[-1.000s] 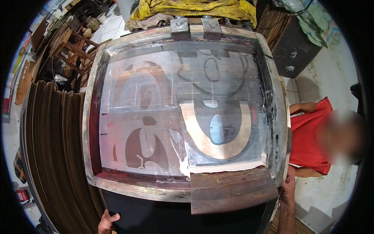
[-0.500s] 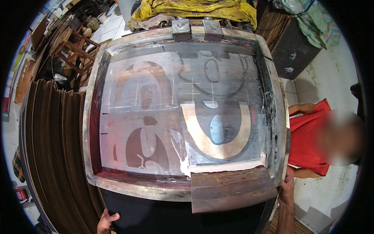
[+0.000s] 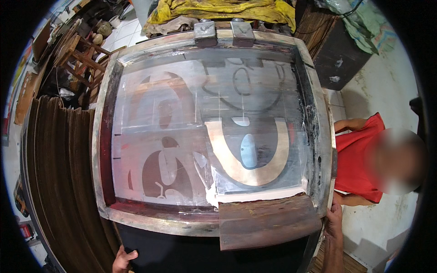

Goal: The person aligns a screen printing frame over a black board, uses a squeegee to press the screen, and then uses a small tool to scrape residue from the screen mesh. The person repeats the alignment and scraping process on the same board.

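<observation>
In front of me lies a screen printing frame [image 3: 98, 182] with a worn wooden border and a grey mesh [image 3: 157, 100] bearing cartoon-like shapes. A wide squeegee [image 3: 268, 223] with a brown wooden grip leans on its near border at the right, beside a band of white ink [image 3: 259, 195]. Under the frame, a black flat board [image 3: 177, 250] sticks out towards me. My left hand [image 3: 124, 260] is closed on the board's left edge, thumb on top. My right hand [image 3: 334, 220] is closed round its right edge, beside the frame's near corner; its fingers are partly hidden.
Two metal clamps [image 3: 205, 32] hold the frame's far border. A tall stack of brown sheets [image 3: 61, 182] stands at the left, with a wooden stool [image 3: 75, 57] behind it. Yellow cloth [image 3: 218, 11] lies beyond the frame. Another person in a red shirt [image 3: 359, 159] is at the right.
The whole view has shifted slightly, so the frame and its surroundings sit a little further left. Both my hands keep their places at the board's edges.
</observation>
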### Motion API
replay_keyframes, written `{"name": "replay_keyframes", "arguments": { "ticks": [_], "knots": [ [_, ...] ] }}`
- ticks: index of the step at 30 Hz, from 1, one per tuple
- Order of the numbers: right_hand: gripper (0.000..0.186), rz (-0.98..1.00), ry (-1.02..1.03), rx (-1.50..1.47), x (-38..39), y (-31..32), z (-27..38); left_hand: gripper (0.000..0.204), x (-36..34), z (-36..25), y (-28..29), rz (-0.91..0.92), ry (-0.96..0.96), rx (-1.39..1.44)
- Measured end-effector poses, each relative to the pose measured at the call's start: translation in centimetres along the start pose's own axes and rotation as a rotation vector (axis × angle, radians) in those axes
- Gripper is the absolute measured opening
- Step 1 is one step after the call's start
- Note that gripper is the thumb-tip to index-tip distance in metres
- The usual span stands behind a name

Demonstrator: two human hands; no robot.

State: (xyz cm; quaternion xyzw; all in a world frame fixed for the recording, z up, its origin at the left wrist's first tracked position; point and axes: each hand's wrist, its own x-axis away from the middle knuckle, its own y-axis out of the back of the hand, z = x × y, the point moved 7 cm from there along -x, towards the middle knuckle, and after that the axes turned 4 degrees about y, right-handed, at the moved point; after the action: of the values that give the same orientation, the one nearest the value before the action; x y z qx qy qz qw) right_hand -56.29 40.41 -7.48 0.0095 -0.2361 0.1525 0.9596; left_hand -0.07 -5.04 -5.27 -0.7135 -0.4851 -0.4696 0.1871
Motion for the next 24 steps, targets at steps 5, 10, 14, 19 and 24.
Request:
{"name": "replay_keyframes", "arguments": {
  "ticks": [5,10,14,19,24],
  "knots": [
    [0.069,0.030,0.038,-0.047,0.1,-0.5,0.5,0.106,0.0,-0.2,-0.7,0.042,-0.044,0.028],
    [0.064,-0.002,0.031,-0.018,0.3,-0.9,1.0,0.103,-0.2,0.6,1.4,0.034,-0.069,-0.067],
    [0.063,0.005,0.064,0.000,0.4,-1.3,1.2,0.093,-1.1,-0.1,2.3,0.034,-0.173,-0.385],
    [0.064,0.016,0.088,-0.004,0.4,-1.6,1.5,0.081,-2.2,-8.8,-0.8,-0.092,-0.732,-0.086],
    [0.066,0.008,0.078,0.016,0.3,-1.6,1.5,0.048,-1.3,-13.0,-5.8,-0.093,-0.715,0.139]
  ]
}}
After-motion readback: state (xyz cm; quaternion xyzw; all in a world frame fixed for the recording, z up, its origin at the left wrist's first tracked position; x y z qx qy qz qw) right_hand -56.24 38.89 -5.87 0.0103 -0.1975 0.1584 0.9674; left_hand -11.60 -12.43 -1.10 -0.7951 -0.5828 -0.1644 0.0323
